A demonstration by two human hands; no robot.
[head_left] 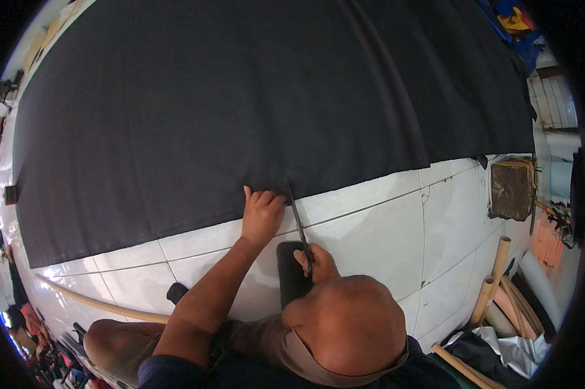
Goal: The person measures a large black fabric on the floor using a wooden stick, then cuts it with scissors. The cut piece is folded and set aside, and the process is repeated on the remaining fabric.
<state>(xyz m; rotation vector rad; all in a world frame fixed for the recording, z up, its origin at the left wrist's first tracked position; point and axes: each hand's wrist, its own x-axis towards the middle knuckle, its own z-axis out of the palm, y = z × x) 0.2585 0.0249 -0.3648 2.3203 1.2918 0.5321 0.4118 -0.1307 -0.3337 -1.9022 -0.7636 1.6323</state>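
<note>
A wide sheet of black fabric [195, 117] lies spread over the white tiled floor. At its near edge my left hand [263, 211] grips the fabric, fingers bent over the edge and the little finger sticking out; the thumb is mostly hidden. My right hand [318, 264] holds a pair of long dark scissors [299, 223] by the handles, partly covered by my raised knee [347, 321]. The blades point away from me, and their tips reach the fabric's edge just right of my left hand. Whether the blades are apart cannot be made out.
A long wooden stick [101, 305] lies at the left. A brown block [513, 189] stands on the tiles [370, 233] at the right, near tubes and rolls [497, 279] and crumpled silver sheeting [516, 350]. A dark small block [10, 194] sits by the fabric's left edge.
</note>
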